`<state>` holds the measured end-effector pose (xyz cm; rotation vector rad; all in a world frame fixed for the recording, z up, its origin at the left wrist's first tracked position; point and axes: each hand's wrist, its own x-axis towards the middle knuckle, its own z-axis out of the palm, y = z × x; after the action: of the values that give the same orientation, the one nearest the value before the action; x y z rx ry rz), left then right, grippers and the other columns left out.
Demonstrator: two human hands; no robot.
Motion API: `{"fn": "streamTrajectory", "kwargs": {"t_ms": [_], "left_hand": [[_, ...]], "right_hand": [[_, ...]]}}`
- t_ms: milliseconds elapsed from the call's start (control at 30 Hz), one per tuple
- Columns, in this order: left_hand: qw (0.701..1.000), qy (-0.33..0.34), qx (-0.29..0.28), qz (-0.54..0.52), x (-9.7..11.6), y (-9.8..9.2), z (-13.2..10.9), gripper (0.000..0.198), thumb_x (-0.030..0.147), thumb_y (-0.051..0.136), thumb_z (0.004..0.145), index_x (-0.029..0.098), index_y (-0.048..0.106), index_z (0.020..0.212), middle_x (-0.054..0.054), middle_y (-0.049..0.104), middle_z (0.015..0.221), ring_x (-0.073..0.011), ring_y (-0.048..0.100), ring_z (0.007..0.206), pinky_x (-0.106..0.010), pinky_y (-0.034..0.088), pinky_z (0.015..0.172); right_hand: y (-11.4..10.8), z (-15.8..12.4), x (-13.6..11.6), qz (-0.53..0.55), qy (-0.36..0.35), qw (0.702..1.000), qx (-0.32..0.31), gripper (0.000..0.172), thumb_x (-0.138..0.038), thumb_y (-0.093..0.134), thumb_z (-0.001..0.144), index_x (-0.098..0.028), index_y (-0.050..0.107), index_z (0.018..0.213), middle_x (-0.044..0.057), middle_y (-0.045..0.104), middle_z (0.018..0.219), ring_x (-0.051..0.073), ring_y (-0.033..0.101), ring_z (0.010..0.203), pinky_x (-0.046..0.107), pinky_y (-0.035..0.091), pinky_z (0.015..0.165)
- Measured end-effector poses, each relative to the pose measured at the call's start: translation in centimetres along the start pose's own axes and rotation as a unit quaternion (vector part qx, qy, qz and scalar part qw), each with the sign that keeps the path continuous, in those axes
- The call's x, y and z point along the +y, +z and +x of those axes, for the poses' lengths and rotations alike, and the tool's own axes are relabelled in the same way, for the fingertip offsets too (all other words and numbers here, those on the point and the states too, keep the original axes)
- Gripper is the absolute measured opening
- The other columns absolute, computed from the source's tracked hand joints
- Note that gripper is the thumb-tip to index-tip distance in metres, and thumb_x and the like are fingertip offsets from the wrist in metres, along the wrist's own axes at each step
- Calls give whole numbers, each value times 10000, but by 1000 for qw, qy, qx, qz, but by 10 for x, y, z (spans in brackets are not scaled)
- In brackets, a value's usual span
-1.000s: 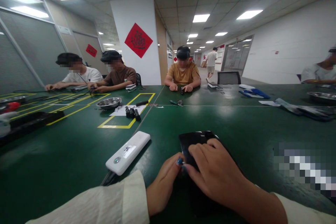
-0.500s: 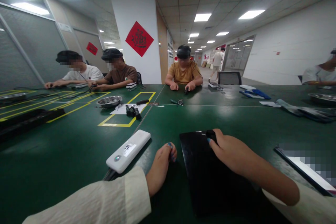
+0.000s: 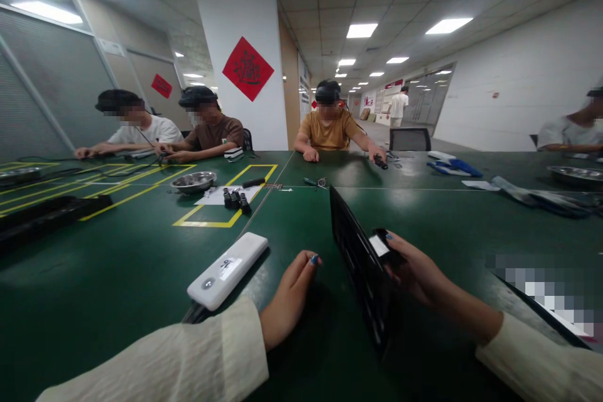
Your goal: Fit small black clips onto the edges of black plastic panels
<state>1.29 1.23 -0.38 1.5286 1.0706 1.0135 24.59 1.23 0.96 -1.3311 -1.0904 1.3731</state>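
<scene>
While a white power bank (image 3: 228, 270) lies toward our edge of the desk (image 3: 117, 282), our left hand (image 3: 293, 300) sits just right of it, fingers curled; whether they pinch anything small, we cannot tell. Next, also toward our edge, the black panel (image 3: 360, 270) stands steeply tilted, gripped by the fingers of our right hand (image 3: 419, 271) near a white-labelled black block (image 3: 389, 247). Held one-sidedly, it could twist free and knock the desk if that grip loosens.
</scene>
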Motion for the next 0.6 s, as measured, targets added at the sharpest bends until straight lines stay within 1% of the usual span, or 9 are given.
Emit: {"fn": "streamTrajectory", "kwargs": {"t_ms": [67, 133, 233, 367, 433, 467, 533, 567, 600], "left_hand": [[1000, 14, -8, 21, -1, 0, 1, 227, 407, 418, 869, 209, 525, 837, 20, 486, 729, -151, 427, 685, -243, 349, 666], [999, 25, -32, 31, -2, 0, 1, 228, 380, 401, 880, 203, 523, 806, 17, 490, 734, -151, 435, 696, -244, 351, 682], [996, 36, -68, 34, -4, 0, 2, 256, 370, 392, 890, 198, 509, 741, 16, 488, 712, -151, 438, 690, -246, 360, 697], [995, 49, -74, 44, -6, 1, 3, 271, 387, 410, 887, 196, 524, 733, 0, 524, 740, -166, 463, 728, -259, 378, 735], [994, 56, -87, 43, -6, 0, 2, 277, 399, 408, 888, 194, 538, 756, -17, 553, 784, -181, 489, 772, -276, 389, 771], [993, 58, -95, 41, -6, 0, 2, 280, 405, 405, 889, 192, 544, 772, -28, 568, 815, -189, 501, 800, -286, 393, 796], [991, 62, -108, 37, -4, 0, 1, 285, 416, 400, 892, 190, 558, 820, -50, 592, 887, -207, 521, 865, -305, 393, 849], [991, 63, -113, 38, -3, 0, 0, 292, 421, 394, 895, 188, 564, 848, -58, 601, 919, -214, 528, 892, -311, 392, 871], [990, 66, -118, 42, -1, 0, -1, 303, 424, 385, 901, 186, 571, 879, -64, 608, 951, -218, 532, 915, -316, 390, 889]], "right_hand": [[9, -1, 11, 39, 5, 999, 6, 366, -409, 356, 848, -232, 442, 1156, -23, 561, 550, 154, 538, 452, 234, 405, 434], [15, -4, 19, 51, 11, 999, -2, 359, -416, 341, 858, -234, 473, 1138, -2, 604, 599, 170, 576, 493, 265, 449, 472], [19, -10, 23, 86, 26, 995, -35, 344, -425, 344, 860, -238, 505, 1099, 2, 616, 613, 172, 585, 507, 275, 460, 492], [21, -20, 18, 139, 42, 987, -74, 273, -365, 383, 842, -255, 521, 1050, -4, 620, 632, 167, 582, 513, 273, 459, 511], [23, -23, 15, 152, 27, 983, -102, 253, -331, 397, 832, -259, 532, 1033, 10, 647, 704, 182, 623, 617, 287, 482, 572], [24, -24, 14, 157, 10, 981, -115, 252, -315, 401, 829, -260, 537, 1034, 16, 659, 756, 189, 639, 704, 295, 493, 630], [26, -25, 15, 156, -31, 978, -135, 275, -291, 399, 834, -264, 535, 1071, 20, 667, 863, 185, 631, 881, 304, 482, 780], [26, -24, 16, 145, -50, 978, -139, 294, -294, 391, 841, -265, 525, 1102, 22, 665, 898, 180, 618, 930, 309, 462, 839], [26, -24, 17, 114, -71, 981, -139, 315, -308, 374, 853, -265, 507, 1136, 23, 662, 908, 178, 615, 936, 318, 449, 869]]}}
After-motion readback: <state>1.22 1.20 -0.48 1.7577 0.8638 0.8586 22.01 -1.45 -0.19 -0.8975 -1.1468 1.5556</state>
